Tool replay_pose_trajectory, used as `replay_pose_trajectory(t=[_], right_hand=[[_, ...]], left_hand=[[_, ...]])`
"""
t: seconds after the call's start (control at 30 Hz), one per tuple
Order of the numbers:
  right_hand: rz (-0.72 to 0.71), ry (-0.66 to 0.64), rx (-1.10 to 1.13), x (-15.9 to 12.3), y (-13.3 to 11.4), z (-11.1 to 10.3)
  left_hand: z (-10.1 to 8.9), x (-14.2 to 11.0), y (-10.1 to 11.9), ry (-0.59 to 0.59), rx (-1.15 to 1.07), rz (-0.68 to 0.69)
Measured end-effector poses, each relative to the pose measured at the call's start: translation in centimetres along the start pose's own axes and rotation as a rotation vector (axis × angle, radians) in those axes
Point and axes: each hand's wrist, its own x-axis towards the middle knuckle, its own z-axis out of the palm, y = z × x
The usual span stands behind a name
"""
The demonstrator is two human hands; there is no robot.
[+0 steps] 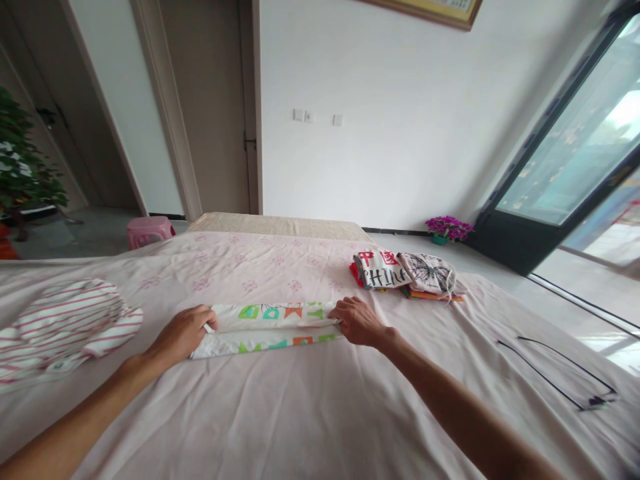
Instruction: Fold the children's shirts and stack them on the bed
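A white shirt [273, 319] with green, blue and orange printed letters lies in a long folded strip on the pink sheet [280, 413]. My left hand [193, 330] is closed on the strip's left end, the edge pinched between thumb and fingers. At the other end my right hand [357, 321] grips the cloth, its fingertips partly hidden. A folded layer of the same cloth lies nearer to me beneath the held edge. To the left of my left hand lies a crumpled red-and-white striped garment [75, 327].
Beyond my right hand are a folded "CHINA" shirt [383, 270] and a folded butterfly-print garment [427, 272], on other folded cloths. Eyeglasses [565, 373] lie on the right. Past the bed stand a pink stool [150, 230] and purple flowers [449, 228].
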Motion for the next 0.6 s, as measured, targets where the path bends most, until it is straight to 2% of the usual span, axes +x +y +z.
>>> replay_pose_trajectory(t=[0.07,0.13,0.2,0.23,0.3,0.37,0.43,0.5,0.6], right_hand=[[0.063,0.077,0.097,-0.3,0.5,-0.6],[0.217,0.238,0.180,-0.2,0.8,-1.3],[0.342,0.368,0.191,0.4,0.4,-1.7],[0.354,0.390,0.169,0.8,-0.2,-1.7],[0.265,0.326,0.104,1.7,-2.0,-0.9],[0.136,0.201,0.028,2.3,-4.0,0.7],[0.075,0.102,-0.031,2.6,-5.2,2.7],[0.060,0.023,-0.065,2.4,-5.3,4.2],[0.127,-0.035,-0.093,1.7,-3.4,5.0]], left_hand=[[-0.5,0.0,0.4,0.001,0.003,-0.049],[-0.6,0.6,1.4,0.072,-0.016,-0.069],[0.0,1.7,3.2,0.132,-0.063,-0.030],[0.7,2.4,4.4,0.148,-0.090,0.006],[2.6,3.8,7.1,0.154,-0.116,0.098],[5.0,4.7,9.4,0.131,-0.075,0.191],[7.1,5.1,11.0,0.103,0.002,0.242],[8.6,4.8,11.5,0.082,0.084,0.252],[9.1,4.2,10.7,0.040,0.183,0.221]])
